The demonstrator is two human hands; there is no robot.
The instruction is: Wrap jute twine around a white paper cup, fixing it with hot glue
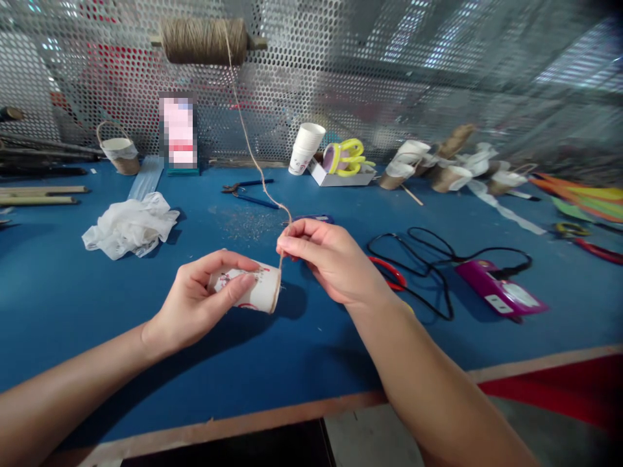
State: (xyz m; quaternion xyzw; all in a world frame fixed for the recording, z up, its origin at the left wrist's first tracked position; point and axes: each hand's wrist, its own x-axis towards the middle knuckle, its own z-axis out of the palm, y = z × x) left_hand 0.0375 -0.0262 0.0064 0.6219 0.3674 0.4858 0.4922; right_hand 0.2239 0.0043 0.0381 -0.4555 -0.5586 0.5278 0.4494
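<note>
My left hand is wrapped round a white paper cup with red print, tipped on its side above the table. A strand of twine runs round the cup's end on the right. Just above that end, my right hand pinches the twine between thumb and fingers. From there the twine climbs slackly to a large spool on a rod at the perforated metal panel.
Blue-handled pliers, a crumpled white cloth and stacked paper cups lie beyond my hands. To the right are a purple power strip with black cable, and several twine-wrapped cups. A twine-handled cup stands back left.
</note>
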